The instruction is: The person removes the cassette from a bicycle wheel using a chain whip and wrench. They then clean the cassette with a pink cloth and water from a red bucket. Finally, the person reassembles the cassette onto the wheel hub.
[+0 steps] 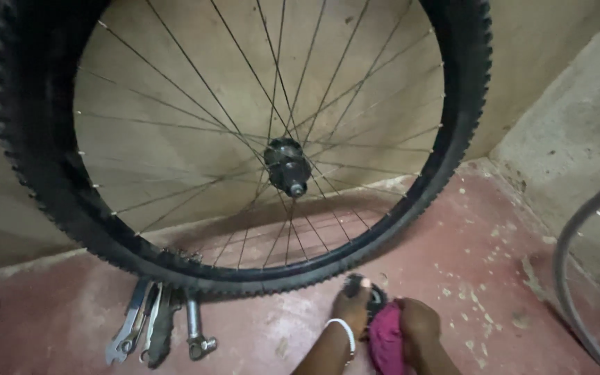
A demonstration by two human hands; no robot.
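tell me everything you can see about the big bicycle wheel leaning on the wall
The bicycle wheel stands upright on the reddish floor, leaning against the tan wall. Its black knobby tyre is mounted on the rim; thin metal spokes cross to a dark hub with a protruding axle end. A few wrenches lie at its base. Neither hand touches it.

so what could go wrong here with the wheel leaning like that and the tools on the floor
1. The wheel stands upright against the wall, with nothing visibly holding it. A bump could tip it onto the hands below.
2. The left hand holds a dark toothed part and the right hand a pink rag. The teeth might snag the rag or nick a finger.
3. The wrenches lie loose by the tyre and could be stepped on.
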